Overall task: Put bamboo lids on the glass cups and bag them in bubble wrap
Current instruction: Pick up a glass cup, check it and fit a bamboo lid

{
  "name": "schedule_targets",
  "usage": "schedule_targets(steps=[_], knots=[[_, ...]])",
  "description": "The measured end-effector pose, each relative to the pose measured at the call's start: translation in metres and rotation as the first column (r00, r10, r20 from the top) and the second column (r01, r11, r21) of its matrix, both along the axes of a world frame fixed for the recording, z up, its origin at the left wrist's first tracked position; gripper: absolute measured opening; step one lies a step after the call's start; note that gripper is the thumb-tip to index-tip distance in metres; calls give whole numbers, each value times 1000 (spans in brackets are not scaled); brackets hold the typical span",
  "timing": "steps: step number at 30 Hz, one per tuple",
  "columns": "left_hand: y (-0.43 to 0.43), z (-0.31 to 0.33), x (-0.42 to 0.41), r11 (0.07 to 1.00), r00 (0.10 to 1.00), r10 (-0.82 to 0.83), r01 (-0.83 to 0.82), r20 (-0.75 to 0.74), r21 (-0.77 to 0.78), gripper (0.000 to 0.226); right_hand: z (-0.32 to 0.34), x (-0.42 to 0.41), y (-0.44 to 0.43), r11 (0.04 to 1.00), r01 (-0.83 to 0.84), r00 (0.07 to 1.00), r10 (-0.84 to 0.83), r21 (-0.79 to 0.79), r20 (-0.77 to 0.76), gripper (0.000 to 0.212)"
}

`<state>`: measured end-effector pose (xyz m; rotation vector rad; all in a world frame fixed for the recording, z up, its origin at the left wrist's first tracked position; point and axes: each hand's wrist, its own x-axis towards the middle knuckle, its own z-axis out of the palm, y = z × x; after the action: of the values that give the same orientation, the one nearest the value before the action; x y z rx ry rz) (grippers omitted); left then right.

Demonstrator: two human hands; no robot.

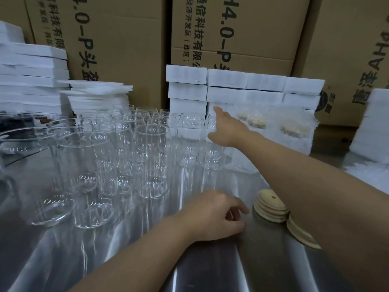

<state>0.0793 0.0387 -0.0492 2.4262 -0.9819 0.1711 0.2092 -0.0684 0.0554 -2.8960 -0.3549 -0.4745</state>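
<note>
Bamboo lids [271, 205] lie stacked toward the bench's [210, 270] right side. Just beside them rests the left hand [214, 213], loosely curled and holding nothing. The right hand [228, 128] reaches with straight, released fingers beside a rear glass cup [211, 152]. Empty glass cups [151, 161] crowd the bench's left side.

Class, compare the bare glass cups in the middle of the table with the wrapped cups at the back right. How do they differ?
The bare glass cups have open mouths and no lids; the wrapped cups show bamboo lids through their covering. The bare glass cups are clear and uncovered, while the wrapped cups sit inside cloudy bubble wrap. Both groups sit on the steel table.
</note>
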Motion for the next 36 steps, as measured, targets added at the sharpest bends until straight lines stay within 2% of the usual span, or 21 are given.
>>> schedule_targets(steps=[2, 5, 8, 9, 11, 15, 17, 19, 22, 28, 31, 34, 36], knots=[[1, 1, 0, 1000, 1000, 7, -7, -9, -14, 27, -3, 4, 6, 997, 75, 997, -75, 6, -20, 66], [2, 1, 1, 1000, 1000, 13, -13, -8, -14, 26, -9, -1, 6, 996, 87, 996, -87, -25, 14, 48], [1, -1, 1, 999, 1000, 16, -16, -1, -34, 26, -16, -17, -2, 995, 45, 995, -53, 86, 86, 13], [1, -2, 2, 998, 999, 35, -35, 12, -47, 27, -20, -24, -4, 989, 25, 991, -44, 144, 127, 7], [0, -4, 7, 989, 993, 111, -106, 36, -106, 37, -31, -41, -7, 962, -25, 964, -49, 272, 263, 7], [4, -10, 20, 898, 943, 332, -323, -24, -300, 93, -58, -79, -7, 858, -211, 822, -104, 469, 560, 10], [8, -12, 25, 830, 903, 414, -426, -116, -361, 113, -68, -95, -7, 760, -313, 797, -116, 570, 593, 10], [11, -12, 29, 774, 881, 429, -473, -201, -420, 123, -74, -106, -7, 634, -403, 816, -79, 660, 573, 13], [13, -10, 31, 713, 877, 392, -480, -277, -510, 123, -76, -116, -10, 506, -470, 822, -46, 723, 567, 15], [11, -15, 31, 707, 892, 266, -439, -366, -555, 115, -89, -125, -9, 394, -503, 841, 18, 769, 541, 23], [13, -15, 34, 684, 891, 261, -442, -370, -580, 108, -94, -125, -6, 407, -460, 866, 7, 789, 500, 29], [14, -14, 35, 685, 895, 257, -434, -364, -585, 104, -94, -123, -9, 449, -485, 854, 60, 750, 516, 22], [14, -16, 35, 690, 895, 263, -435, -360, -578, 102, -94, -122, -9, 411, -528, 841, 129, 743, 526, 23]])
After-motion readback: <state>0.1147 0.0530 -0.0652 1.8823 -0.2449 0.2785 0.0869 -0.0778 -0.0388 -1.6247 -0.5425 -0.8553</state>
